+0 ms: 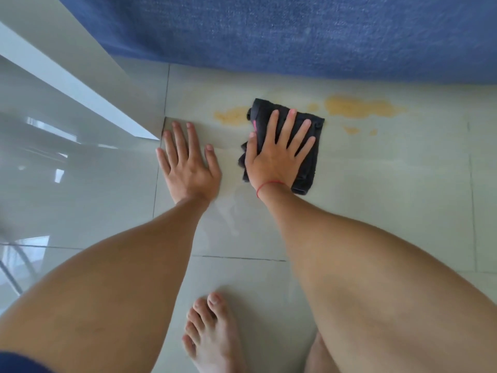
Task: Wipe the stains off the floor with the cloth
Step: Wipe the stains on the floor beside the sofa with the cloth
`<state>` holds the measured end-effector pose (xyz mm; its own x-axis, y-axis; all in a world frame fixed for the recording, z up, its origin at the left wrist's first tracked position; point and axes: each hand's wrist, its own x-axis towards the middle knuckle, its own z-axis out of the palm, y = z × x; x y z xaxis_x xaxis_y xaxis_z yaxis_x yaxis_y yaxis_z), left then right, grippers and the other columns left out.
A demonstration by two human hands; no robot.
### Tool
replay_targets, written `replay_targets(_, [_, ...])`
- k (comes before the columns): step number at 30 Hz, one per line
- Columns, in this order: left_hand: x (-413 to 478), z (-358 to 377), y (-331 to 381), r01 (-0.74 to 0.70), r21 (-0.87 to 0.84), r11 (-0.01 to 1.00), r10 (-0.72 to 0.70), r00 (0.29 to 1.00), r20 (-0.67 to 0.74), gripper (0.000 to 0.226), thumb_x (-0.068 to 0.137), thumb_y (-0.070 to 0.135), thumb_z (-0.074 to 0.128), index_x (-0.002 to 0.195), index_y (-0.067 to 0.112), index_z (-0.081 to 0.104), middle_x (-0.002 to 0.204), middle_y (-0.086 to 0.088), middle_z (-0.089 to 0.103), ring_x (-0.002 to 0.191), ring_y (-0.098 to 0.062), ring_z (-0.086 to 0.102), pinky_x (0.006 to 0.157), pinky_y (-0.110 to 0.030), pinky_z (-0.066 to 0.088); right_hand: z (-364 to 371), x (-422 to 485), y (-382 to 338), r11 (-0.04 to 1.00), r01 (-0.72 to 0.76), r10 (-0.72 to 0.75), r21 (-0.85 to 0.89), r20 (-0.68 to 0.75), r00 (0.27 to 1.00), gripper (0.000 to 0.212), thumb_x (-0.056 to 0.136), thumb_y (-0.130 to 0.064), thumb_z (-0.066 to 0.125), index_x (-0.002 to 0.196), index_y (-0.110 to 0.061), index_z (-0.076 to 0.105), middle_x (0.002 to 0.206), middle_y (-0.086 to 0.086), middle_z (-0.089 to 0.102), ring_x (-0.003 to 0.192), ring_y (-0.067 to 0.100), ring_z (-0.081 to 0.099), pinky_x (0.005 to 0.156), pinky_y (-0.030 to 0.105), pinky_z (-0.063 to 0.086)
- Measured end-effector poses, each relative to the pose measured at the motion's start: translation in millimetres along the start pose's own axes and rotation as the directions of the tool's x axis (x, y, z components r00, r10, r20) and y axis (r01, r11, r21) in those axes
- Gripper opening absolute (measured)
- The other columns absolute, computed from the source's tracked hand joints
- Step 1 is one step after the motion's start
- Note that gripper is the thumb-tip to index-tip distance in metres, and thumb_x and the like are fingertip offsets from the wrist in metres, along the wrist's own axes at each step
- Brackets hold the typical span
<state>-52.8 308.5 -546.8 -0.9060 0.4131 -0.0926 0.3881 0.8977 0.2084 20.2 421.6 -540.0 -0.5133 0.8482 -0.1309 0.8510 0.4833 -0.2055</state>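
Wiping yellow stains from a pale tiled floor, with most of the job left.

The pale glossy tiled floor point(376, 211) fills the frame below the blue textured rug point(295, 30) along the top. The largest yellow-orange stain point(360, 106) sits right of centre, untouched, with 2 small specks point(351, 129) under it; a smaller yellow patch point(231, 116) lies left of the cloth, so the wiping looks barely begun. The dark grey folded cloth point(309, 157) lies flat at centre between these patches, its long axis running from lower frame to upper frame, tilted slightly left at the top. The right hand point(274, 154) presses it with fingers spread, palm down rather than gripping. The left hand point(188, 162) rests flat and empty on the tile just beside it.
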Motion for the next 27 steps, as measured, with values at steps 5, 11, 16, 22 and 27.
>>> replay_targets(5, [-0.3, -1.6, 0.2, 0.005, -0.011, 1.0, -0.005, 1.0, 0.014, 0.061, 0.099, 0.043, 0.022, 0.155, 0.023, 0.01, 0.163, -0.004, 0.006, 0.151, -0.023, 0.002, 0.122, -0.044, 0.001, -0.9, -36.3, 18.6, 0.944, 0.328, -0.327, -0.029, 0.043, 0.944, 0.061, 0.093, -0.047, 0.035, 0.148, -0.022, 0.033, 0.158, 0.009, 0.025, 0.145, 0.04, 0.019, 0.118, 0.054, 0.009])
replay_targets(11, [-1.0, -3.8, 0.5, 0.006, -0.017, 1.0, -0.005, 1.0, 0.024, 0.062, 0.099, 0.045, 0.02, 0.155, 0.024, 0.007, 0.163, -0.003, 0.003, 0.151, -0.022, -0.001, 0.122, -0.044, 0.0, -17.4, -25.3, 86.7, 0.901, 0.427, -0.418, -0.074, 0.112, 0.901, 0.059, 0.094, -0.044, 0.028, 0.15, -0.026, 0.026, 0.16, -0.002, 0.019, 0.149, 0.028, 0.014, 0.12, 0.045, 0.006])
replay_targets(16, [-0.8, -1.4, 0.4, 0.004, -0.019, 1.0, -0.004, 1.0, 0.017, 0.062, 0.099, 0.044, 0.021, 0.155, 0.023, 0.008, 0.163, -0.003, 0.004, 0.151, -0.022, 0.0, 0.122, -0.044, 0.0, -14.2, 1.3, 67.4, 0.983, 0.155, -0.153, -0.102, 0.031, 0.988, 0.06, 0.095, -0.047, 0.024, 0.151, -0.027, 0.019, 0.162, 0.002, 0.013, 0.149, 0.033, 0.009, 0.119, 0.052, 0.005])
replay_targets(22, [-0.9, 2.1, -1.2, 0.009, -0.024, 1.0, -0.009, 1.0, -0.009, 0.061, 0.099, 0.043, 0.022, 0.155, 0.023, 0.01, 0.163, -0.003, 0.005, 0.151, -0.022, 0.001, 0.122, -0.043, 0.0, 0.3, 24.2, -4.5, 1.0, 0.02, -0.021, -0.012, -0.021, 1.0, 0.063, 0.094, -0.05, 0.021, 0.151, -0.022, 0.025, 0.159, 0.017, 0.015, 0.146, 0.044, 0.008, 0.115, 0.061, 0.002])
replay_targets(27, [0.0, 3.6, -2.3, 0.009, -0.017, 1.0, -0.009, 1.0, -0.016, 0.06, 0.099, 0.043, 0.023, 0.155, 0.023, 0.012, 0.163, -0.004, 0.007, 0.151, -0.022, 0.002, 0.122, -0.044, 0.001, 5.3, 20.3, -12.7, 0.982, 0.186, -0.186, -0.035, 0.017, 0.982, 0.06, 0.096, -0.05, 0.025, 0.151, -0.023, 0.023, 0.161, 0.013, 0.013, 0.147, 0.041, 0.007, 0.117, 0.059, 0.002])
